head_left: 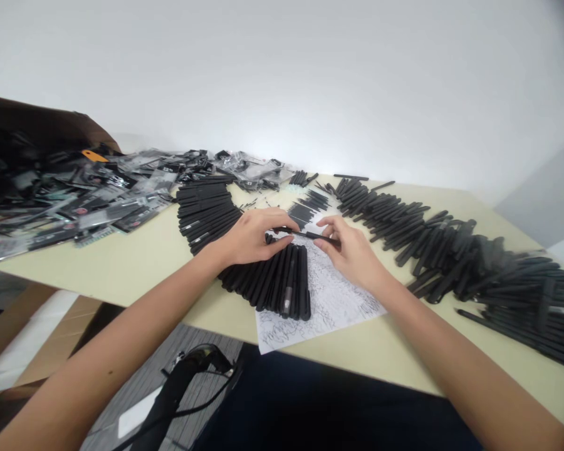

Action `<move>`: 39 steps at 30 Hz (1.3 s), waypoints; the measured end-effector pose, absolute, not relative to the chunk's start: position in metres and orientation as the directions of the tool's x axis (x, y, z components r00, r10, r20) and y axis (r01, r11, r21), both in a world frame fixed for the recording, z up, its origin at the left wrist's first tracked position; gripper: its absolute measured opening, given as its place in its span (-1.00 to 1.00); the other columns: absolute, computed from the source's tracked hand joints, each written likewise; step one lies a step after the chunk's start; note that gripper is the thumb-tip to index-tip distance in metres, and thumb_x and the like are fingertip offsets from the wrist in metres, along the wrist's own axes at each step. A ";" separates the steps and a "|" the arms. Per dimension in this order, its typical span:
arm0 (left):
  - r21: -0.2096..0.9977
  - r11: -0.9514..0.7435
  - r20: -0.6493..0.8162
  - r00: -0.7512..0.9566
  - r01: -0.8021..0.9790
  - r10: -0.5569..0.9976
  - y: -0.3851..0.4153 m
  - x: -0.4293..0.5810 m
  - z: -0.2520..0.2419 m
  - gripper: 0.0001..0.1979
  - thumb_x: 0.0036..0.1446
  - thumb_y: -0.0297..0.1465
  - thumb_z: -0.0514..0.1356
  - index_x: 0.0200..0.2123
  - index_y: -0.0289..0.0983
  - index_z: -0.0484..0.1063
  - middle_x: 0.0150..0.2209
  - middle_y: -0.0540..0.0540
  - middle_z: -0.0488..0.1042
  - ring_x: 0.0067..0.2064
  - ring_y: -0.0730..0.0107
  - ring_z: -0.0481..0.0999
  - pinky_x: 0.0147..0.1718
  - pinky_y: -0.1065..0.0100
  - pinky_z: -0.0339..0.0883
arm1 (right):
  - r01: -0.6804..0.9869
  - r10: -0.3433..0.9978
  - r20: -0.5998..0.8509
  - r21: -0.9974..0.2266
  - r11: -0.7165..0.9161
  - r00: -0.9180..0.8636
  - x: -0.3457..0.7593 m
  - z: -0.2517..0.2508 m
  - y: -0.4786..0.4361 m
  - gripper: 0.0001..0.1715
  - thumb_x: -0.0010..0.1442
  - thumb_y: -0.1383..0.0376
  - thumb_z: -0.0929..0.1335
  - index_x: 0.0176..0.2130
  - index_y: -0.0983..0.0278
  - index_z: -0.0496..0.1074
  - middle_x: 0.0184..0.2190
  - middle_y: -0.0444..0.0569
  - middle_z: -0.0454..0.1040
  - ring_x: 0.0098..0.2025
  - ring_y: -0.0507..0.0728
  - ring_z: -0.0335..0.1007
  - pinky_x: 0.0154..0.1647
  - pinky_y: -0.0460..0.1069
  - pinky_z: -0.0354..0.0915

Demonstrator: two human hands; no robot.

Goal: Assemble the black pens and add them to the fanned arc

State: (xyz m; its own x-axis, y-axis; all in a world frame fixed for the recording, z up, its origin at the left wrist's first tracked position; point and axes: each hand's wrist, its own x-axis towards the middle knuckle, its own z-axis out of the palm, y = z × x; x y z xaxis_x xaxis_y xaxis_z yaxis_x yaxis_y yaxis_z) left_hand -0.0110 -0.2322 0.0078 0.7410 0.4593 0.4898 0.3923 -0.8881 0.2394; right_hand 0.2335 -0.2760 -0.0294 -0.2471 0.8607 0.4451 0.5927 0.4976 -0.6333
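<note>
1. Nearest the camera, along the bottom edge, lie the person's dark-clothed lap [338, 407] and two bare forearms that run up from the lower corners towards the middle of the frame.
2. At lower left, below the table edge, a black curved object [178, 388] stands over grey flooring; what it is cannot be told.
3. The left hand [251, 238], just left of centre, has its fingers curled and pressed together over the left end of a thin black pen [310, 235].
4. The right hand [352, 250], just right of centre, pinches the right end of that pen between thumb and forefinger, the other fingers folded beneath.
5. The thin black pen sits level between the two hands at the centre of the frame, held just above the table.
6. Directly below it a tidy row of black pens [272, 279] lies side by side, partly on a printed sheet [338, 307] covered in fine line drawing.
7. The sheet rests on a pale yellow table [136, 263] and overhangs its near edge.
8. Across the right half, a long loose heap of black pens [451, 250] stretches from upper centre to the right edge.
9. Above the hands lies a small cluster of thin black refills [308, 207].
10. At upper left, clear plastic packets [122, 194] spread beside a brown cardboard box [42, 122].
</note>
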 end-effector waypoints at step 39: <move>0.216 -0.843 0.534 0.663 0.493 0.525 -0.220 -0.015 -0.001 -0.81 0.37 -0.24 0.19 -0.09 -0.23 0.46 -0.17 -0.04 0.64 -0.15 0.39 0.63 -0.17 0.44 0.36 | 0.390 0.899 0.405 -0.811 0.437 -0.165 0.237 -0.030 -0.275 -0.60 0.33 0.04 0.34 0.01 0.25 0.39 -0.24 0.00 0.53 -0.53 0.02 0.30 -0.49 -0.03 0.23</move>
State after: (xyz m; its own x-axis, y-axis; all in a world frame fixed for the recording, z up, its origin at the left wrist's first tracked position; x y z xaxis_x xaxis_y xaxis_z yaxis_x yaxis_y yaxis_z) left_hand -0.0147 -0.2205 -0.0007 0.6631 0.5248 0.5338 0.4930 -0.8428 0.2161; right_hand 0.2366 -0.2750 -0.0299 -0.1654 0.8992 0.4050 0.3902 0.4369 -0.8105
